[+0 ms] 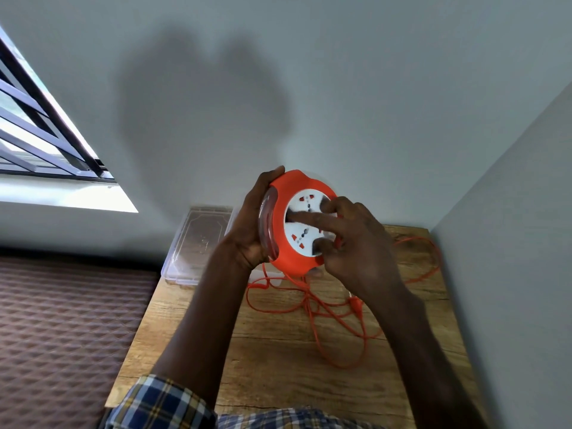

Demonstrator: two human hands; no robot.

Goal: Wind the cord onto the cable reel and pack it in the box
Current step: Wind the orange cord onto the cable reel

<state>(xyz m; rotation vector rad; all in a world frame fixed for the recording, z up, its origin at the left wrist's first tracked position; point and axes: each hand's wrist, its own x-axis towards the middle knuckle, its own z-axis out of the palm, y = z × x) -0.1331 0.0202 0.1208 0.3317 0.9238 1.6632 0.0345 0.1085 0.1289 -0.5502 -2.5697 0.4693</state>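
So the cable reel (289, 243) is up off the wooden table (272, 351), left hand (250, 227) clamped round its rim at 9 o'clock, right hand (349, 239) pressing fingers on the white socket face, probably to spin it. Most of the orange cord (337, 317) lies loose on the table at 5 o'clock. Looks light, floppy and tangle-prone, so I'd guide it near the reel. Clear box (198, 243) waits at 9 o'clock.
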